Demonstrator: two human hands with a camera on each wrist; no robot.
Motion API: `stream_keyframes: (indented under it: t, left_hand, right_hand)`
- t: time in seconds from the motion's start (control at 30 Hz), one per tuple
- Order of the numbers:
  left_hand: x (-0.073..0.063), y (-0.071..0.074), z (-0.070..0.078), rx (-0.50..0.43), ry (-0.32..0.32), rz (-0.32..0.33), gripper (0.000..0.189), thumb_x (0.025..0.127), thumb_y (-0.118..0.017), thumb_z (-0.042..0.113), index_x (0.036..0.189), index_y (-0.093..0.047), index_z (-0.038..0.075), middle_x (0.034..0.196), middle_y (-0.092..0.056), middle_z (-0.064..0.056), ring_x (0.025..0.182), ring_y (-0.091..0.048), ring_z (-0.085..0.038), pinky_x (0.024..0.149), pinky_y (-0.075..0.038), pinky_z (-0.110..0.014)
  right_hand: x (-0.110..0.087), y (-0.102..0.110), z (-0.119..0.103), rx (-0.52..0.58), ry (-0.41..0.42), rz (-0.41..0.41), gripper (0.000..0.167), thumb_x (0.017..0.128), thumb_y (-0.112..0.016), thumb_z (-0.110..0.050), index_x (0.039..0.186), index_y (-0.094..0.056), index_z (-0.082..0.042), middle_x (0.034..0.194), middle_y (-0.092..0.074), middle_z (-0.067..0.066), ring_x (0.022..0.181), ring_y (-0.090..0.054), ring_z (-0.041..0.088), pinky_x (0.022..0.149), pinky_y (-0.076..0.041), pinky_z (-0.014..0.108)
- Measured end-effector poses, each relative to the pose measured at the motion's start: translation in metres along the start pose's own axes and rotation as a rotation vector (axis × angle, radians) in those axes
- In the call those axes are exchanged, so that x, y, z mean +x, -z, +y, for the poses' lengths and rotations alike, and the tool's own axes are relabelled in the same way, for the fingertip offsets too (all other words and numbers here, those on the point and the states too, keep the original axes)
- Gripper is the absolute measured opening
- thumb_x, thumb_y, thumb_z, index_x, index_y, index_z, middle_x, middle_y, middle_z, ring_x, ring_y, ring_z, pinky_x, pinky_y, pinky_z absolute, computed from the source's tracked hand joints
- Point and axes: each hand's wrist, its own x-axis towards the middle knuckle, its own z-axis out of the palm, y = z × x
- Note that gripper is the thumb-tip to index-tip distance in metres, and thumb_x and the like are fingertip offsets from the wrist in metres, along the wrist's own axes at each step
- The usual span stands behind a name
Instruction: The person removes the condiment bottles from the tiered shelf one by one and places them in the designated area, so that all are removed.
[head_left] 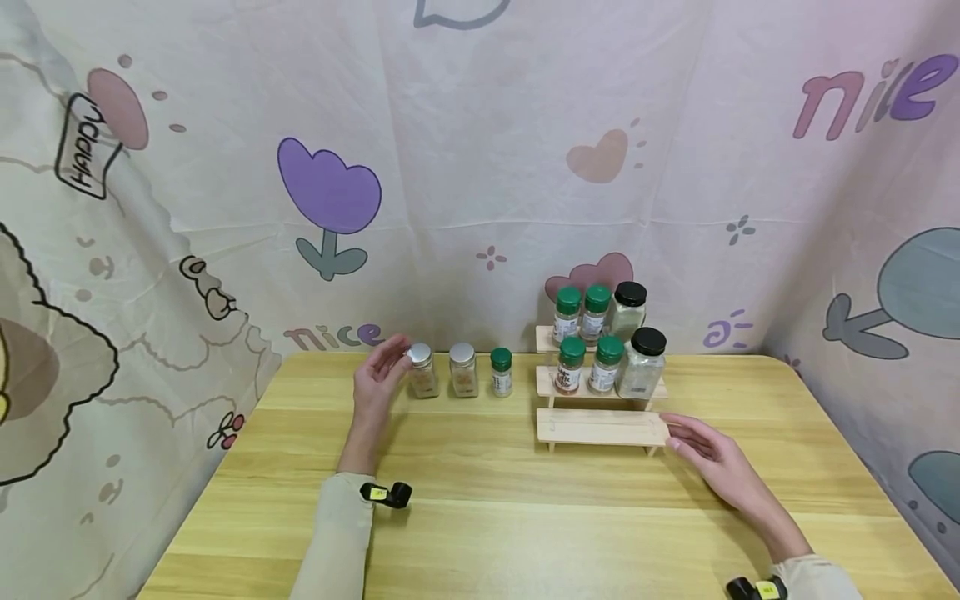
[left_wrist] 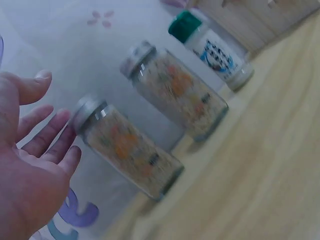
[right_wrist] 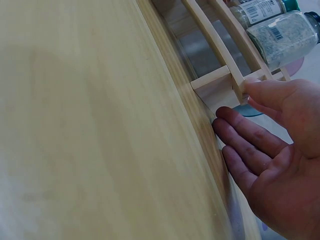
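My left hand (head_left: pixel 377 379) is beside the leftmost silver-lidded glass jar (head_left: pixel 423 379), its fingers spread and loosely bent near the lid. In the left wrist view that jar (left_wrist: pixel 132 155) stands at the fingertips, and nothing lies in the palm. To its right are a second silver-lidded jar (head_left: pixel 464 379) and a small green-capped spice bottle (head_left: pixel 502 382). My right hand (head_left: pixel 708 458) is at the right end of the wooden tiered rack (head_left: pixel 600 427). Seen from the right wrist, the thumb touches the rack's corner (right_wrist: pixel 235 82), while the other fingers extend loosely below.
Green-capped spice bottles (head_left: pixel 570 375) and black-lidded jars (head_left: pixel 642 371) fill the rack's upper two tiers; the lowest tier is bare. A patterned cloth (head_left: pixel 480 167) hangs behind the wooden table (head_left: pixel 525 533).
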Motion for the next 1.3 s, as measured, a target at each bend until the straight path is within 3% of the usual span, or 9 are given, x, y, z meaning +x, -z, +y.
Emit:
stream_keyframes:
  t: [0.23, 0.43, 0.63, 0.83, 1.07, 1.3]
  left_hand:
    - [-0.005, -0.016, 0.023, 0.035, -0.055, -0.035, 0.040, 0.093, -0.067, -0.012, 0.132, -0.058, -0.013, 0.134, -0.060, -0.032, 0.125, -0.061, -0.031, 0.110, -0.047, -0.033]
    - [-0.015, -0.036, 0.037, 0.054, -0.063, -0.118, 0.039, 0.092, -0.065, -0.014, 0.131, -0.059, -0.013, 0.131, -0.061, -0.031, 0.123, -0.061, -0.032, 0.112, -0.045, -0.041]
    - [-0.024, -0.058, 0.042, 0.061, -0.063, -0.186, 0.038, 0.093, -0.067, -0.012, 0.130, -0.060, -0.011, 0.128, -0.063, -0.030, 0.122, -0.060, -0.041, 0.109, -0.049, -0.040]
    - [-0.031, -0.079, 0.045, 0.065, -0.040, -0.242, 0.035, 0.094, -0.067, -0.009, 0.129, -0.062, -0.008, 0.127, -0.064, -0.027, 0.122, -0.061, -0.042, 0.105, -0.051, -0.035]
    - [-0.036, -0.095, 0.048, 0.080, -0.054, -0.259, 0.033, 0.095, -0.069, -0.006, 0.127, -0.063, -0.007, 0.124, -0.066, -0.023, 0.119, -0.063, -0.039, 0.102, -0.054, -0.032]
    - [-0.039, -0.116, 0.046, 0.058, -0.045, -0.298, 0.033, 0.095, -0.069, -0.004, 0.127, -0.062, -0.011, 0.123, -0.064, -0.028, 0.118, -0.060, -0.048, 0.101, -0.055, -0.031]
  right_hand:
    - [0.001, 0.000, 0.002, 0.006, -0.007, -0.007, 0.040, 0.105, -0.061, -0.013, 0.142, -0.057, 0.000, 0.127, -0.067, 0.023, 0.112, -0.060, -0.006, 0.094, -0.045, 0.006]
    - [0.003, 0.001, 0.004, 0.010, -0.012, -0.012, 0.040, 0.105, -0.061, -0.013, 0.142, -0.057, 0.000, 0.127, -0.067, 0.023, 0.112, -0.060, -0.006, 0.094, -0.045, 0.006]
    - [0.003, 0.003, 0.005, 0.006, -0.005, -0.015, 0.039, 0.105, -0.061, -0.013, 0.142, -0.057, 0.000, 0.127, -0.067, 0.023, 0.112, -0.060, -0.006, 0.094, -0.044, 0.006]
    - [0.003, 0.003, 0.003, 0.005, -0.006, -0.015, 0.039, 0.105, -0.061, -0.013, 0.142, -0.057, -0.001, 0.127, -0.067, 0.023, 0.112, -0.060, -0.006, 0.094, -0.044, 0.006]
    - [0.004, 0.001, 0.000, 0.003, -0.011, -0.014, 0.040, 0.105, -0.061, -0.014, 0.142, -0.057, 0.000, 0.128, -0.067, 0.023, 0.112, -0.060, -0.007, 0.094, -0.044, 0.006]
    - [0.000, 0.000, -0.002, -0.010, -0.014, -0.003, 0.041, 0.104, -0.062, -0.014, 0.142, -0.056, 0.000, 0.127, -0.067, 0.023, 0.111, -0.060, -0.007, 0.094, -0.044, 0.005]
